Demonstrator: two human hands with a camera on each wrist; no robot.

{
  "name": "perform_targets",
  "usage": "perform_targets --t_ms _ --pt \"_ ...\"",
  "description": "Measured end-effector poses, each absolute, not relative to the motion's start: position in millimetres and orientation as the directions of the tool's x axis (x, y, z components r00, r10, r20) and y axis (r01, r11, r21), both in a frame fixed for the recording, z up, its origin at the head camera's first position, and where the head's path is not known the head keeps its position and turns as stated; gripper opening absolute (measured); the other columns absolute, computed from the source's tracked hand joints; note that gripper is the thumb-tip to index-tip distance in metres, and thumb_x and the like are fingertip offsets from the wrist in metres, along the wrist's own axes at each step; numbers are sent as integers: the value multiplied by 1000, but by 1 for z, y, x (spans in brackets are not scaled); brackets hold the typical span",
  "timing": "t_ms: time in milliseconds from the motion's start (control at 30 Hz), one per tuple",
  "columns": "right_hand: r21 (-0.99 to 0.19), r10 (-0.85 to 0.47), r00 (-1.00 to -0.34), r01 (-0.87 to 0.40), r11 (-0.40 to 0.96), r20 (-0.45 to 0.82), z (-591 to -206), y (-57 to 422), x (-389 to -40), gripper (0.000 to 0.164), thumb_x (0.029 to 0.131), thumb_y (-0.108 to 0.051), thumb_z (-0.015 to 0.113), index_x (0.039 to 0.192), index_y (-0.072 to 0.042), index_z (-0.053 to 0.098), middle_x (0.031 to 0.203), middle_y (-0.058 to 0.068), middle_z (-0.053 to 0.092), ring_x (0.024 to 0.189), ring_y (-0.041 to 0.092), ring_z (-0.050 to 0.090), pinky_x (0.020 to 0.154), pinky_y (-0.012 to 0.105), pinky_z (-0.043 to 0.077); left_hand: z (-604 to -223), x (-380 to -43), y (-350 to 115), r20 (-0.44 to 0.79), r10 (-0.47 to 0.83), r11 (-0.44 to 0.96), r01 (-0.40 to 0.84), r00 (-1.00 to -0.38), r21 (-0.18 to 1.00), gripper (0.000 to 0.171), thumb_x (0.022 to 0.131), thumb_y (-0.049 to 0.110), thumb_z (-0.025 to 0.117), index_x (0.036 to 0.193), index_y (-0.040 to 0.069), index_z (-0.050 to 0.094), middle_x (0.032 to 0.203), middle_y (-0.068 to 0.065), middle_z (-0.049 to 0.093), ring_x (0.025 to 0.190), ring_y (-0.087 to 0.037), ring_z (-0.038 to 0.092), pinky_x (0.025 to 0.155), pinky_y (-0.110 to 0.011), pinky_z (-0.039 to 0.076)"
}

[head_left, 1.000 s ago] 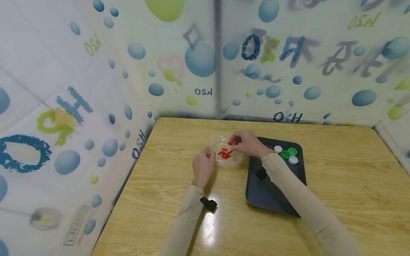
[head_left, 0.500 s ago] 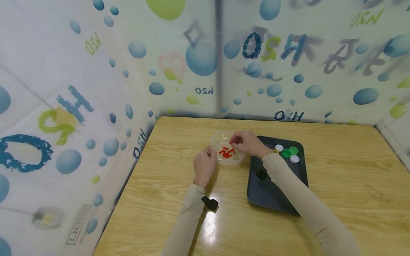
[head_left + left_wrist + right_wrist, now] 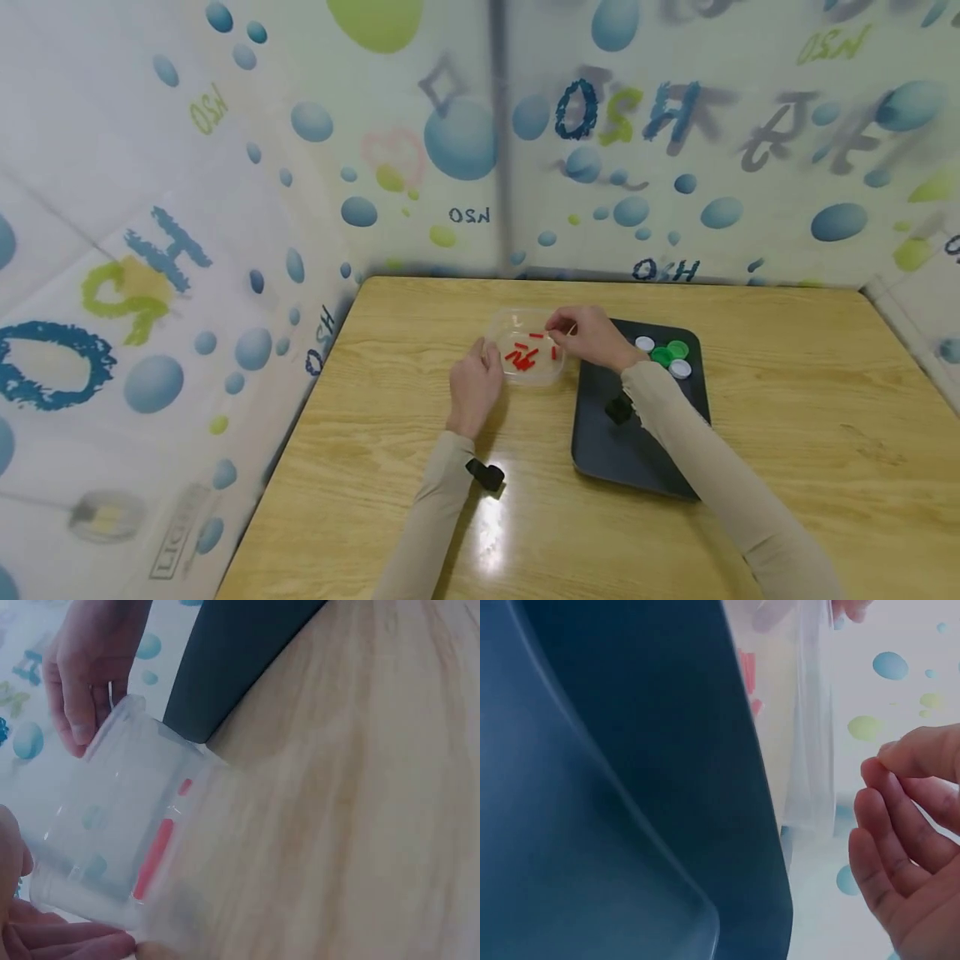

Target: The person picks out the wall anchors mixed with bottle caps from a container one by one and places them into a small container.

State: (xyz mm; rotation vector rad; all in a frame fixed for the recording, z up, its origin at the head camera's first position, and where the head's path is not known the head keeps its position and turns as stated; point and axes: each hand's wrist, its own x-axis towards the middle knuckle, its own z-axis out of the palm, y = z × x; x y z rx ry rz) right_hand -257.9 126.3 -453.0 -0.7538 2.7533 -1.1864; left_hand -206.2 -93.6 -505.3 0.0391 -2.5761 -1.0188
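Observation:
A clear plastic container (image 3: 531, 380) sits on the table with several small red sticks (image 3: 522, 362) scattered in it. My left hand (image 3: 475, 387) grips its left corner; in the left wrist view thumb and fingers (image 3: 71, 941) hold the corner from both sides. Over the container's right rim is my right hand (image 3: 590, 336), close to a red stick (image 3: 536, 336) that lies apart from the main cluster. In the right wrist view the right thumb meets the index fingertip (image 3: 876, 771), the other fingers are curled, and nothing shows between them.
A black tray (image 3: 626, 446) stands right of the container, under my right forearm. Several round white and green caps (image 3: 677, 348) lie at its far right corner. Patterned walls (image 3: 465, 225) rise at the table's back and left edges.
My right hand has drawn back slightly to the right; the red stick formerly at its fingertips now lies apart from them. The left hand keeps its hold on the container.

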Motion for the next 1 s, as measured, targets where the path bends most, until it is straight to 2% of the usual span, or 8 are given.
perform_targets --t_ms 67,133,267,400,467,667,833,1000 --pt "-700 -450 -878 -423 576 160 -453 131 -257 18 95 -10 64 108 0 73 99 11 74 88 21 66 81 38 55 -501 -206 -94 296 -163 729 87 -941 679 47 104 28 44 127 -8 64 80 -19 72 90 -45 70 83 -54 54" --pt "-697 -445 -878 -432 572 178 -453 136 -256 18 96 -11 64 108 -1 73 100 10 74 88 21 66 80 37 55 -496 -207 -94 257 -167 727 57 -952 684 50 105 30 42 131 -9 61 87 -21 74 95 -45 70 87 -54 54" --pt "-680 -432 -879 -443 584 201 -455 145 -254 18 97 -12 63 109 -2 73 100 9 73 86 19 65 78 36 54 -486 -209 -97 230 -159 745 36 -960 666 52 105 32 40 133 -8 58 101 -22 75 93 -38 73 82 -49 57" --pt "-666 -410 -886 -441 601 216 -455 156 -248 22 98 -12 61 114 0 70 105 13 72 89 23 67 81 41 55 -473 -209 -95 285 -157 792 52 -946 609 51 103 33 42 134 -4 59 112 -21 73 88 -36 74 75 -49 59" --pt "-660 -394 -893 -433 614 220 -453 161 -244 26 99 -14 60 119 1 68 110 15 71 94 26 67 84 45 55 -465 -210 -91 330 -146 807 81 -933 585 50 103 32 44 135 -3 59 118 -21 71 93 -38 72 78 -51 58" --pt "-598 -348 -896 -444 667 277 -449 180 -232 37 101 -16 58 134 1 58 128 22 63 112 36 62 96 52 50 -451 -219 -67 400 79 795 300 -913 527 49 102 27 47 139 -6 52 134 -28 59 122 -44 59 100 -53 50" --pt "-465 -347 -841 -524 714 415 -449 193 -225 43 99 -18 63 136 4 57 133 26 60 123 43 56 103 57 44 -450 -232 -49 288 289 833 389 -913 395 57 106 33 43 149 -4 41 153 -26 43 143 -44 39 119 -49 32" --pt "-351 -349 -793 -553 755 500 -450 200 -218 54 97 -21 66 142 5 52 140 30 54 129 48 49 110 63 35 -446 -237 -36 181 353 848 395 -918 353 65 106 47 37 157 8 32 164 -21 28 151 -44 25 121 -54 27"
